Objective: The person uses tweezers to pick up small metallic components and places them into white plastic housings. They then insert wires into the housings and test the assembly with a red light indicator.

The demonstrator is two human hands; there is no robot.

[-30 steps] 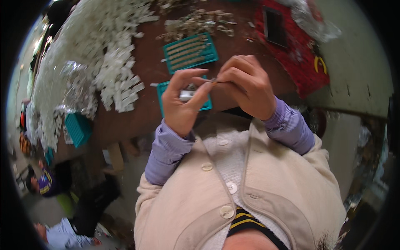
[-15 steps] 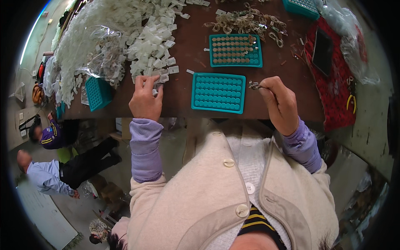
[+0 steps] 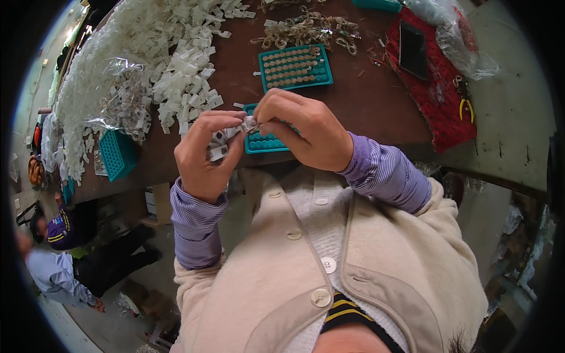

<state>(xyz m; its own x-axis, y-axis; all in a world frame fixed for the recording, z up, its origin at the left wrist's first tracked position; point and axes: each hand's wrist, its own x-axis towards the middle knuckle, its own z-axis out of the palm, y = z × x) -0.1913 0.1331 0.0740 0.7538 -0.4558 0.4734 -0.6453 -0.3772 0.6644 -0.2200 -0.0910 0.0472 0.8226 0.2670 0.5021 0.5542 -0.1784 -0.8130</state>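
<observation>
My left hand (image 3: 206,153) is closed on several small white plastic pieces (image 3: 219,144), gathered in the palm and between thumb and fingers. My right hand (image 3: 309,123) pinches a small metal piece with cord (image 3: 252,127), brought against a white piece at my left fingertips; the fingers partly hide its shape. Below both hands lies a teal tray with round hollows (image 3: 268,144), mostly covered by them. Farther off, a second teal tray (image 3: 328,81) carries rows of round brown pieces (image 3: 288,67), with a few bare hollows at its right end.
A big heap of white plastic pieces (image 3: 182,70) covers the table's left. A teal holed block (image 3: 118,154) stands at the near left edge. Corded metal pieces (image 3: 306,29) lie at the back. On red cloth (image 3: 406,88) at right rest a phone (image 3: 413,50) and yellow-handled tool (image 3: 467,110).
My right hand has swung left from beside the near tray to meet my left hand. My left hand has lifted from the heap's edge with white pieces. The view has shifted.
</observation>
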